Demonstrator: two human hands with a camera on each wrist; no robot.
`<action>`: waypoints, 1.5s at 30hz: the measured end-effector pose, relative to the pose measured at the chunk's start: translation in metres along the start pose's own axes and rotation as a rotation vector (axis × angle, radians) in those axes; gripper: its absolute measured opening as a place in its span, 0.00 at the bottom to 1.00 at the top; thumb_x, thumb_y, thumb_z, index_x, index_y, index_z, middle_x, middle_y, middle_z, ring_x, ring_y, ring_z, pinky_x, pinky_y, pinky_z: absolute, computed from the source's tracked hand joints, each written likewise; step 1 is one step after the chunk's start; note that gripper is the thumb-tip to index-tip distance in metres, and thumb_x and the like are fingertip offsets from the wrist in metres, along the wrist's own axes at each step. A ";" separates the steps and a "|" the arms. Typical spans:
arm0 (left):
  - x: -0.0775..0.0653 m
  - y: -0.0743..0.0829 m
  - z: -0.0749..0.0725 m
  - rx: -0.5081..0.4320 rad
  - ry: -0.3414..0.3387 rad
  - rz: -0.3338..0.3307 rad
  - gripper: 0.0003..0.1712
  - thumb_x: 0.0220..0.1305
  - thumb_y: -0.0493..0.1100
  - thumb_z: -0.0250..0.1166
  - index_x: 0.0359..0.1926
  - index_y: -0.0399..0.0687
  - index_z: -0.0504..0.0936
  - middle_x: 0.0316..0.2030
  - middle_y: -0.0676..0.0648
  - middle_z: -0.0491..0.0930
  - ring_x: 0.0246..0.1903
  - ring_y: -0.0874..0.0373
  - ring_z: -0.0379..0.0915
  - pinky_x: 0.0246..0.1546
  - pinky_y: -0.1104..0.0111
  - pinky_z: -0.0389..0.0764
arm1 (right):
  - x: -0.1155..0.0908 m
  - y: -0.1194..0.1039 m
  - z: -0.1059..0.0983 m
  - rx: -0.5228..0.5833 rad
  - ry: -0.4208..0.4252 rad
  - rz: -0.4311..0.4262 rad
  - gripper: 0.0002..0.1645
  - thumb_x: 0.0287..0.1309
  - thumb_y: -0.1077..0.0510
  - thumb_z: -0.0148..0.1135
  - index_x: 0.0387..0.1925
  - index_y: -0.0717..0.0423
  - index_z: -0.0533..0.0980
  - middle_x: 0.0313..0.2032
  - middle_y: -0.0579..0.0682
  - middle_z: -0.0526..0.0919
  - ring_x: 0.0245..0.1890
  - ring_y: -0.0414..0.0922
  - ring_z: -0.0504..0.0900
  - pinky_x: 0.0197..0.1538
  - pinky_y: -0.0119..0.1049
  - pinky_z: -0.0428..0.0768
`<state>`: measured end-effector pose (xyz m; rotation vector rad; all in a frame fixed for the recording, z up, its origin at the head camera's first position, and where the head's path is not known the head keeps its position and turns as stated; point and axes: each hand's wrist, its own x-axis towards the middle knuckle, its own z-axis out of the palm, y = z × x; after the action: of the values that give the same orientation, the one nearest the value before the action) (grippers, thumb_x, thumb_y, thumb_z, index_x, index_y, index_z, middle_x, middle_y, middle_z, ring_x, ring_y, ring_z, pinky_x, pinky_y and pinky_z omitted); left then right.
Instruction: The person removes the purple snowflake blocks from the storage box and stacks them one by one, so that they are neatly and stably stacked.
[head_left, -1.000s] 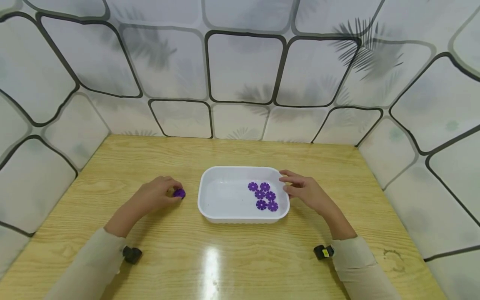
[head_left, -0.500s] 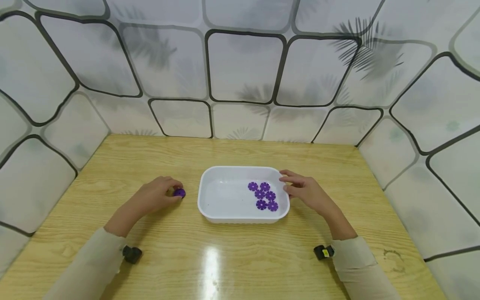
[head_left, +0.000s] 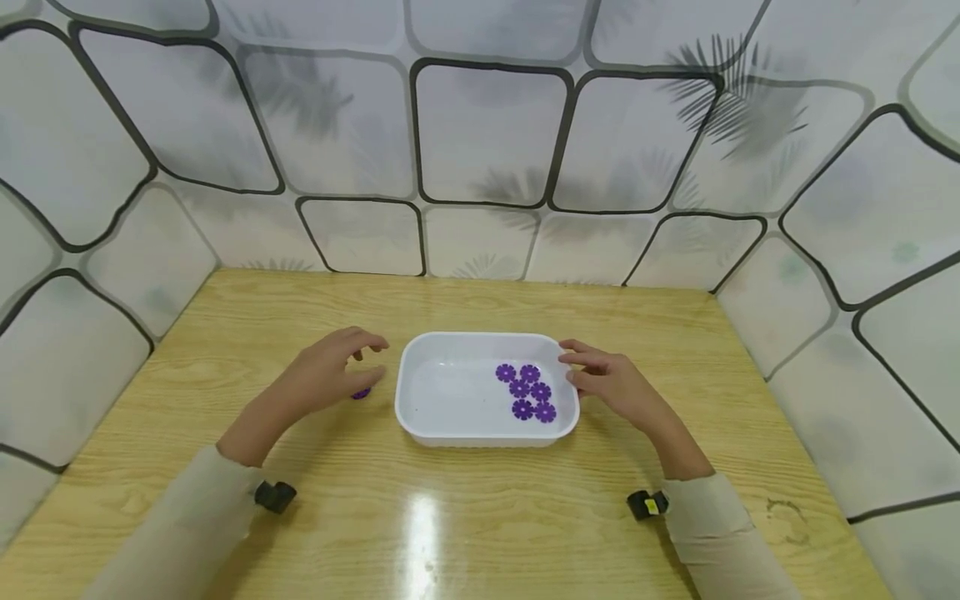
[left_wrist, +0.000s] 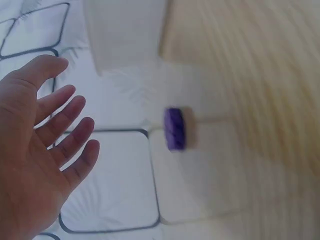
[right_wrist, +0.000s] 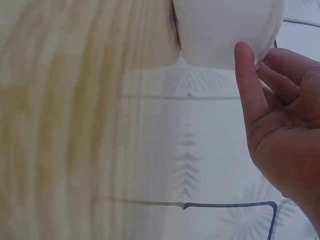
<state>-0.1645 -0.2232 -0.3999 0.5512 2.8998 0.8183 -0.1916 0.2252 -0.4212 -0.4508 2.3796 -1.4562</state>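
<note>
My left hand [head_left: 330,367], fingers apart and holding nothing, hovers above the table left of the tray. Just below its thumb, a purple piece [head_left: 362,393] is partly hidden in the head view. In the left wrist view, this purple piece [left_wrist: 175,129] looks thick, like a small stack of notched discs, and stands apart from the fingers. My right hand [head_left: 611,383] touches the right end of the white plastic tray [head_left: 450,437], its thumb [right_wrist: 245,65] against the outer wall. Several purple flower-shaped notched discs [head_left: 522,389] lie flat in the tray's right half.
The light wooden table [head_left: 322,517] bears a bright reflection in front of the tray. Patterned walls [head_left: 487,133] rise behind it and on both sides. A small black device [head_left: 275,497] sits at the left wrist, and another black device [head_left: 647,504] at the right.
My left hand has let go of the purple piece, spread its fingers and shifted up and slightly right. The piece stays on the table. My right hand and the tray have not moved.
</note>
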 end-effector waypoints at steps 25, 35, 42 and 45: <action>0.073 0.091 0.064 -0.146 -0.287 0.241 0.25 0.67 0.55 0.67 0.60 0.51 0.80 0.56 0.50 0.81 0.50 0.55 0.76 0.50 0.62 0.78 | 0.001 0.000 0.001 0.005 -0.007 -0.003 0.28 0.71 0.49 0.61 0.66 0.58 0.74 0.77 0.50 0.60 0.66 0.56 0.75 0.50 0.35 0.85; 0.096 0.108 0.096 -0.078 -0.413 0.254 0.24 0.62 0.54 0.71 0.58 0.59 0.83 0.53 0.56 0.80 0.41 0.64 0.74 0.43 0.69 0.77 | 0.001 -0.001 0.001 0.018 -0.015 -0.005 0.29 0.71 0.50 0.60 0.66 0.60 0.74 0.77 0.51 0.59 0.67 0.57 0.74 0.51 0.35 0.84; 0.101 0.113 0.109 0.005 -0.433 0.262 0.25 0.62 0.54 0.72 0.60 0.61 0.82 0.55 0.55 0.79 0.46 0.65 0.75 0.50 0.69 0.76 | 0.000 -0.001 0.001 0.026 -0.013 -0.006 0.29 0.71 0.51 0.60 0.66 0.61 0.73 0.77 0.51 0.59 0.66 0.57 0.75 0.51 0.35 0.85; 0.101 0.113 0.110 0.031 -0.425 0.274 0.24 0.62 0.52 0.71 0.60 0.62 0.82 0.57 0.56 0.79 0.50 0.64 0.75 0.54 0.67 0.76 | 0.000 -0.001 0.000 0.027 -0.012 -0.007 0.28 0.71 0.51 0.61 0.66 0.61 0.73 0.77 0.51 0.59 0.66 0.57 0.74 0.50 0.35 0.85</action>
<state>-0.2040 -0.0434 -0.4332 1.0051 2.4834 0.5917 -0.1916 0.2247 -0.4203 -0.4609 2.3483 -1.4824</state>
